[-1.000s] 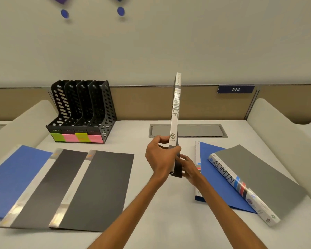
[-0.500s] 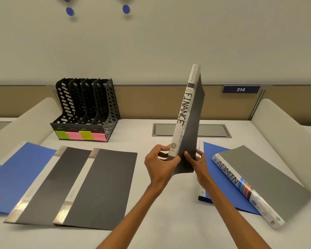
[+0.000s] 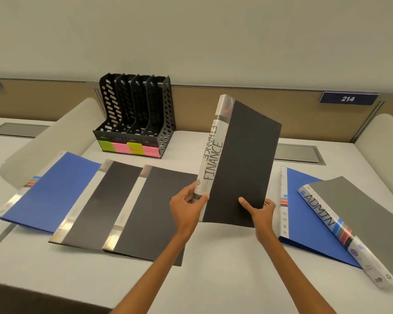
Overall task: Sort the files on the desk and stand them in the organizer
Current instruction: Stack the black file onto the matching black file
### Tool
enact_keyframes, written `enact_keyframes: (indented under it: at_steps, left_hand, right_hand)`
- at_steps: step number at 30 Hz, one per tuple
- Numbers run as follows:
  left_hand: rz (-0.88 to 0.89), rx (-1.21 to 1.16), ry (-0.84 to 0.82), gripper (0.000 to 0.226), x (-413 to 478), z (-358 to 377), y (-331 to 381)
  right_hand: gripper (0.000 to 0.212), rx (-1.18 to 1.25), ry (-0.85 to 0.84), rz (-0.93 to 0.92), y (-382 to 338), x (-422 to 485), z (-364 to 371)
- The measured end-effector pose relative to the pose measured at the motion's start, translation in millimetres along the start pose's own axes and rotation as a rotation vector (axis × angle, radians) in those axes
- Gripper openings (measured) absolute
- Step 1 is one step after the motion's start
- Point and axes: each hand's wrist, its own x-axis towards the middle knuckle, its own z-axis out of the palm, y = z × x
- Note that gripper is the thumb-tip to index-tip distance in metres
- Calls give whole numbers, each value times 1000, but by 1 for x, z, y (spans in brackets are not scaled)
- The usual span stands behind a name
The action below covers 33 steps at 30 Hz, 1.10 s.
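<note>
finance file (image 3: 241, 164) now turned cover-forward, tilted right, both hands gripping

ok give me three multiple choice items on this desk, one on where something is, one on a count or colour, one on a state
1. Where does the ADMIN file lie?
A. inside the organizer
B. at the right, on top of a blue file
C. under the left hand

2. How many files lie flat to the left of the hands?
A. one
B. three
C. five

3. What is the state of the organizer?
A. no files in it
B. one file in it
C. tipped over

Answers:
1 B, its grey cover overlaps the blue one.
2 B, one blue and two dark.
3 A, all slots look bare while the left hand and right hand hold the FINANCE file upright.
</note>
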Motion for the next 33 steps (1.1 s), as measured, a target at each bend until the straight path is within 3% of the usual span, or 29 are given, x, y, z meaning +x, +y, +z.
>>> enact_keyframes:
  at_steps: [8,17,22,33]
  left_hand:
    - [-93,194,86,44,21,-93,-48]
    - [-201,449,30,40,54,-193,-92]
    - [-197,514,-13,34,56,-215,-107]
    - [-139,626,-130,46,54,-236,-132]
  right_hand:
    - [86,160,-192,56,17,-63,83]
    - [81,153,-150,171,37,-132,170]
    - [81,34,-51,156,42,-152,191]
    - [95,-344,71,18,49,-175,211]
